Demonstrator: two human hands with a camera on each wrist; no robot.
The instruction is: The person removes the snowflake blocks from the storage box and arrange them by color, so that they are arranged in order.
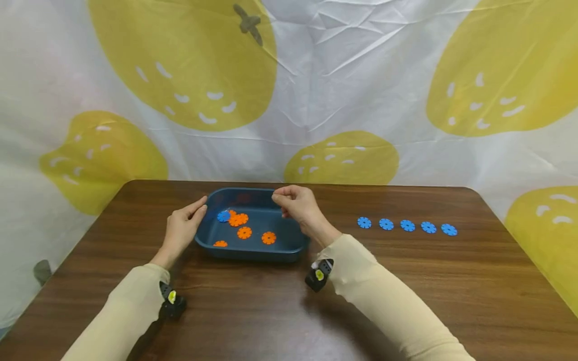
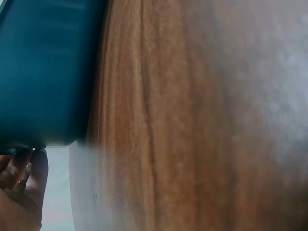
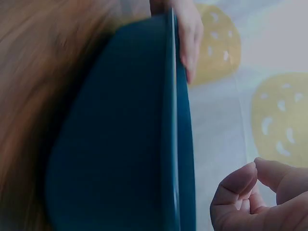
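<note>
A dark blue rectangular tray [image 1: 253, 254] sits on the table, with my left hand [image 1: 179, 228] gripping its left end at the rim. In the left wrist view, the fingertips [image 2: 37, 166] meet the tray's edge. Inside lie several orange notched discs [image 1: 244, 232] and a blue notched disc [image 1: 223, 216] against the orange cluster. Over the tray's right end is my right hand [image 1: 300, 208], its fingers curled. The right wrist view shows thumb and forefinger tips together, with no disc visible between them.
A row of several blue notched discs [image 1: 407, 225] lies on the brown wooden table [image 1: 253, 311], right of the tray. Behind the table's far edge hangs a white cloth [image 1: 307, 90] with yellow fruit prints.
</note>
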